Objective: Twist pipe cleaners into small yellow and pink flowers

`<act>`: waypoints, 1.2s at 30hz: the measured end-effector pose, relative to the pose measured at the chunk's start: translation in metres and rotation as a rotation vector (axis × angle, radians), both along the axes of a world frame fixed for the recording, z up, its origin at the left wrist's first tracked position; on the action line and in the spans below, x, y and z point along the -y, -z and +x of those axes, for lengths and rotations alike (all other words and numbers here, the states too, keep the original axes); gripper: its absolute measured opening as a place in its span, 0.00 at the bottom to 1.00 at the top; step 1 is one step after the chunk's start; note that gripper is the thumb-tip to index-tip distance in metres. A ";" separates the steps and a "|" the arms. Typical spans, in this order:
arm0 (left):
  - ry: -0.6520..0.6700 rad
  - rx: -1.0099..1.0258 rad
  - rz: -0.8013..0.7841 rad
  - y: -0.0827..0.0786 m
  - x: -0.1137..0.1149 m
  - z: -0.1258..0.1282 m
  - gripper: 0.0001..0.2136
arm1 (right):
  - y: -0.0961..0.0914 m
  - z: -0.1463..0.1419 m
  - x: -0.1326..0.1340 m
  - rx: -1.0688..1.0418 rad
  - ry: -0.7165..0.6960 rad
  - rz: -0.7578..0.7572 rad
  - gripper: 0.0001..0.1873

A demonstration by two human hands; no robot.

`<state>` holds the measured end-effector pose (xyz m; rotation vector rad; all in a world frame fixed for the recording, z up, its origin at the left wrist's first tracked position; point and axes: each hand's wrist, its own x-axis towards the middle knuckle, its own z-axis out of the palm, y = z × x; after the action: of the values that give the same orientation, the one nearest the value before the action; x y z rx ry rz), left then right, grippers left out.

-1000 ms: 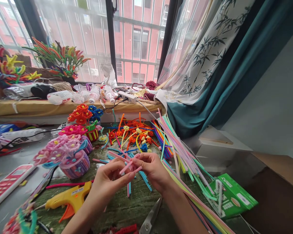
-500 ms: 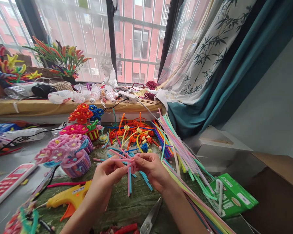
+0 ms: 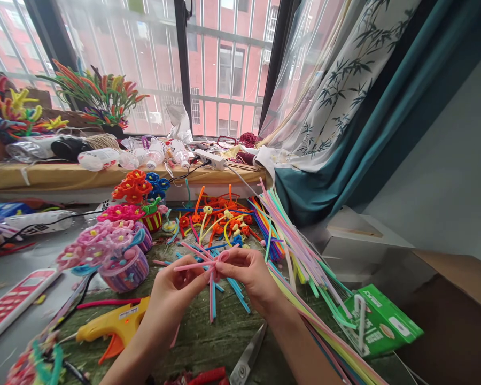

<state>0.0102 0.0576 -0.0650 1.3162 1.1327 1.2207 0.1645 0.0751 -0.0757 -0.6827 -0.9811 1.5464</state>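
Pink pipe cleaners (image 3: 194, 265), partly bent into loops, are held between my two hands above the table. My left hand (image 3: 175, 286) pinches them from the left, with a straight pink end sticking out past its fingers. From the other side my right hand (image 3: 248, 275) grips the looped part between thumb and fingers. Cut blue pipe cleaner pieces (image 3: 238, 295) lie on the table beneath, with pink ones among them. A yellow glue gun (image 3: 116, 326) rests by my left forearm. Metal scissors (image 3: 248, 355) lie between my forearms, their handles cut off by the frame's lower edge.
Potted pipe cleaner flowers (image 3: 124, 267) stand on the left. Orange and yellow flower pieces (image 3: 220, 216) lie at the back. Long pipe cleaner bundles (image 3: 292, 235) and a green box (image 3: 388, 321) are on the right. A power strip (image 3: 209, 159) sits on the windowsill.
The pink pipe cleaners have turned slightly in my fingers, and the straight end now reaches further left. My right thumb and fingers have shifted a little on the looped part.
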 end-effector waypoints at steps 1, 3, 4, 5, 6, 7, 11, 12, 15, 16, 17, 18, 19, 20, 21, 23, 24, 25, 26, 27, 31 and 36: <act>-0.001 -0.012 0.009 -0.001 0.000 0.000 0.11 | 0.000 0.000 0.000 0.011 0.007 0.003 0.12; 0.001 -0.039 0.022 -0.002 0.001 0.000 0.12 | -0.001 0.000 0.001 0.028 0.022 0.004 0.13; 0.001 -0.050 0.025 -0.003 0.001 -0.001 0.13 | -0.001 0.000 0.001 0.036 0.029 0.005 0.13; 0.004 -0.060 0.025 -0.004 0.001 -0.001 0.13 | -0.002 -0.001 0.001 0.043 0.035 0.008 0.13; 0.005 -0.068 0.026 -0.004 0.000 -0.001 0.14 | -0.001 -0.001 0.001 0.049 0.041 0.014 0.13; 0.004 -0.072 0.032 -0.005 0.000 -0.002 0.14 | -0.001 -0.001 0.001 0.052 0.047 0.023 0.13; -0.018 -0.071 0.025 -0.006 -0.005 -0.006 0.14 | 0.000 0.000 0.001 0.048 0.077 0.075 0.12; -0.020 -0.074 0.003 -0.005 -0.006 -0.007 0.16 | 0.000 0.000 0.001 0.048 0.084 0.090 0.12; 0.031 -0.068 -0.085 -0.004 -0.007 -0.007 0.20 | 0.000 -0.001 0.001 0.067 0.109 0.126 0.12; 0.060 -0.046 -0.105 -0.004 -0.006 -0.006 0.21 | 0.001 -0.001 0.001 0.075 0.116 0.134 0.12; 0.083 -0.016 -0.118 -0.004 -0.005 -0.005 0.20 | 0.001 -0.001 0.001 0.082 0.122 0.140 0.13; 0.098 0.015 -0.125 -0.004 -0.004 -0.003 0.20 | 0.001 -0.002 0.001 0.087 0.128 0.143 0.13; 0.106 0.043 -0.128 -0.005 -0.003 -0.001 0.19 | 0.002 -0.002 0.001 0.090 0.132 0.144 0.14; 0.105 0.064 -0.131 -0.005 -0.002 0.000 0.18 | 0.002 -0.003 0.001 0.094 0.138 0.146 0.14; 0.096 0.080 -0.135 -0.005 -0.001 0.002 0.17 | 0.002 -0.003 0.002 0.098 0.144 0.148 0.14; 0.076 0.113 -0.153 -0.005 0.001 0.004 0.17 | 0.002 -0.002 0.002 0.104 0.153 0.151 0.14; 0.067 0.129 -0.164 -0.005 0.001 0.005 0.17 | 0.002 -0.002 0.002 0.104 0.155 0.151 0.13; 0.057 0.143 -0.171 -0.005 0.002 0.005 0.17 | 0.001 -0.002 0.002 0.103 0.150 0.151 0.13; 0.045 0.155 -0.176 -0.004 0.002 0.006 0.17 | 0.000 -0.002 0.002 0.102 0.142 0.149 0.13; 0.036 0.166 -0.186 -0.004 0.002 0.006 0.16 | 0.000 -0.002 0.002 0.100 0.129 0.148 0.13; 0.031 0.246 -0.279 -0.002 0.001 0.005 0.15 | -0.002 -0.004 0.003 0.106 0.111 0.137 0.13; 0.071 0.240 -0.315 0.004 -0.003 -0.002 0.16 | 0.001 -0.004 0.002 0.154 0.085 0.115 0.15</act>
<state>0.0083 0.0602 -0.0685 0.9387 1.0459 1.0654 0.1609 0.0735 -0.0772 -0.7607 -1.1320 1.3675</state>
